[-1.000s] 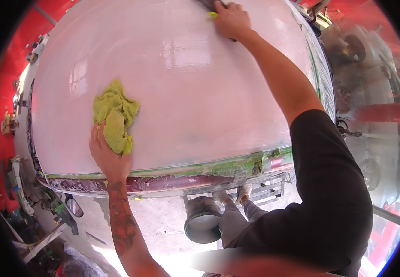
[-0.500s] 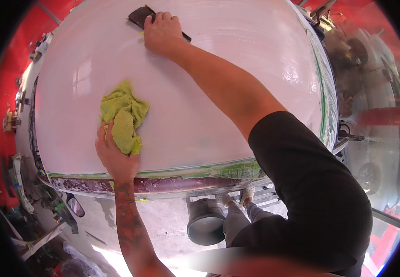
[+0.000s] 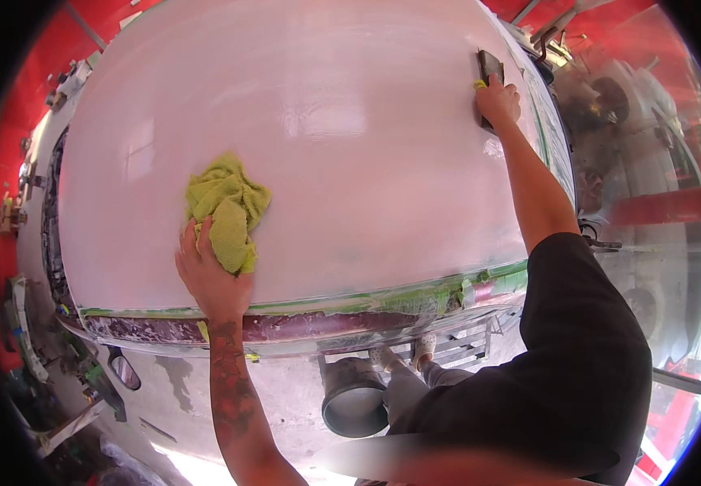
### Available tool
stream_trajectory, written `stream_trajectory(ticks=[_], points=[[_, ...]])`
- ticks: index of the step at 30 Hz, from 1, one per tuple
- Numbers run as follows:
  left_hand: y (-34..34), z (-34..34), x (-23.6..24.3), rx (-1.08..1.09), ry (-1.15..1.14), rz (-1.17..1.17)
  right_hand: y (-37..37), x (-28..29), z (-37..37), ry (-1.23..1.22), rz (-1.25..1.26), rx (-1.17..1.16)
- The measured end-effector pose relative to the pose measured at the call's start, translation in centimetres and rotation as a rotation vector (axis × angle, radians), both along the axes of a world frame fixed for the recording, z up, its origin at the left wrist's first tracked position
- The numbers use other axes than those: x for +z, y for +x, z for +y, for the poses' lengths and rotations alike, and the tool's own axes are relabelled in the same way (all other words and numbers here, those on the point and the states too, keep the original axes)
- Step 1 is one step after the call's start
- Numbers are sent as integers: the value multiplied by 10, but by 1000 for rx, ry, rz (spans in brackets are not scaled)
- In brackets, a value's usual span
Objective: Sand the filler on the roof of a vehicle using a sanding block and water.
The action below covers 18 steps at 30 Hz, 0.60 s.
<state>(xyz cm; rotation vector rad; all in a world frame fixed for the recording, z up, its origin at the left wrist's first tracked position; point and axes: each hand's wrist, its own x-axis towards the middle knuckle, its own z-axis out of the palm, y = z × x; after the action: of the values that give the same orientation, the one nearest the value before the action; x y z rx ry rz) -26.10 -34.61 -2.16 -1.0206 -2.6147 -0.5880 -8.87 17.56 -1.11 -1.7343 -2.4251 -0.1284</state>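
Below me spreads a broad, wet-looking pale pinkish vehicle roof, edged with green masking tape. My right hand is at its far right, closed around a long dark sanding block that rests on the surface. Nearer and to the left, my left hand grips the near side of a crumpled yellow-green towel, which lies on the roof. Part of the thumb side is hidden by the cloth.
A dark bucket stands below the roof's near edge, beside my feet on a slatted platform. A side mirror sticks out at the lower left. On the right, a red bar crosses behind clear sheeting.
My right hand has swept the sanding block from the far middle to the far right and turned it more lengthwise. The left hand and towel have barely shifted in view.
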Motion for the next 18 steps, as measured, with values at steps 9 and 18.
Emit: stream_trajectory(ticks=[9, 18], points=[[-6, 4, -4, -41, 58, -22, -236, 18, -247, -11, 191, 820], [-4, 0, 2, 0, 15, 16, 31, 8, -28, -56, 14, 145]])
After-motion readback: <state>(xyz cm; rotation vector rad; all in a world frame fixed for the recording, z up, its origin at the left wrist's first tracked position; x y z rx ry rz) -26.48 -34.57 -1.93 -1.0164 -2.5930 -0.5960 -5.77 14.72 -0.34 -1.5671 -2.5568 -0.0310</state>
